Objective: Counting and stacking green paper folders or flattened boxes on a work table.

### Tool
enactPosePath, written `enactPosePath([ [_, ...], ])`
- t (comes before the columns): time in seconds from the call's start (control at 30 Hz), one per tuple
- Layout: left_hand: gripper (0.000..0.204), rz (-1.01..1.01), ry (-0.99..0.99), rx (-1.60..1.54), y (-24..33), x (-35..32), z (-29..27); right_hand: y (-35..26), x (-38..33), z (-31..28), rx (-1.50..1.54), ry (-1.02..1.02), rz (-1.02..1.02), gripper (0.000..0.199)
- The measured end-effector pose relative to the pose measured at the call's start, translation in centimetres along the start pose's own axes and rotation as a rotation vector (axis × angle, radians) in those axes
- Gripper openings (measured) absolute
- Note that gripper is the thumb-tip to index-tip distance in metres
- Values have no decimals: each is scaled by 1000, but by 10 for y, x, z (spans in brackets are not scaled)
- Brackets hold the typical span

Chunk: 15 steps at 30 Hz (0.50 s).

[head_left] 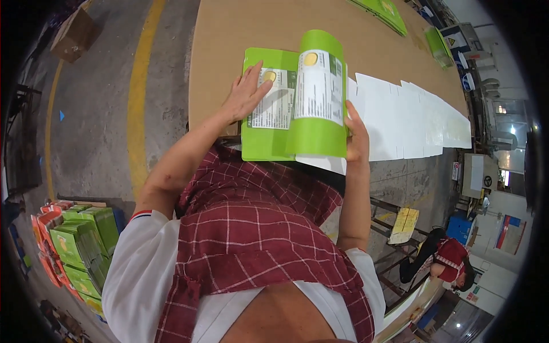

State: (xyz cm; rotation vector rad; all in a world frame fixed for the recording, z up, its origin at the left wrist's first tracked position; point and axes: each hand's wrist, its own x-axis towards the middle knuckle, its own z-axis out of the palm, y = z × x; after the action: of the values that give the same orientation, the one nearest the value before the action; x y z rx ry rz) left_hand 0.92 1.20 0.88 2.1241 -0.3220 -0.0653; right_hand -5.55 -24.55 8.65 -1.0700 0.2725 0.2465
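A green printed cardboard sheet [320, 128] curls over from right to left in front of me, a pale label panel on its raised part. Its flat left part [266, 146] lies at the table's near edge. My left hand [247, 96] rests on that flat part with fingers stretched out, pressing on its printed panel. At the right side of the curl, my right hand [357, 132] grips the sheet's edge; some fingers are hidden behind it. A white edge shows beneath the curl. Whether the two green parts are one piece, I cannot tell.
Overlapping white sheets [400, 120] spread rightward along the brown table [240, 26]. More green printed pieces [383, 14] lie at its far edge. Stacked green packs [83, 234] stand on the floor at left, a cardboard box [73, 34] farther off. Another person [449, 260] is at lower right.
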Motion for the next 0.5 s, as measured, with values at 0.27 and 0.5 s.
enactPosePath([
  [0.27, 74, 30, -7, -61, -4, 3, 0, 44, 16, 5, -198, -28, 87, 50],
  [0.5, 70, -4, 68, -34, 0, 5, 12, 61, 26, -6, -351, -43, 28, 47],
])
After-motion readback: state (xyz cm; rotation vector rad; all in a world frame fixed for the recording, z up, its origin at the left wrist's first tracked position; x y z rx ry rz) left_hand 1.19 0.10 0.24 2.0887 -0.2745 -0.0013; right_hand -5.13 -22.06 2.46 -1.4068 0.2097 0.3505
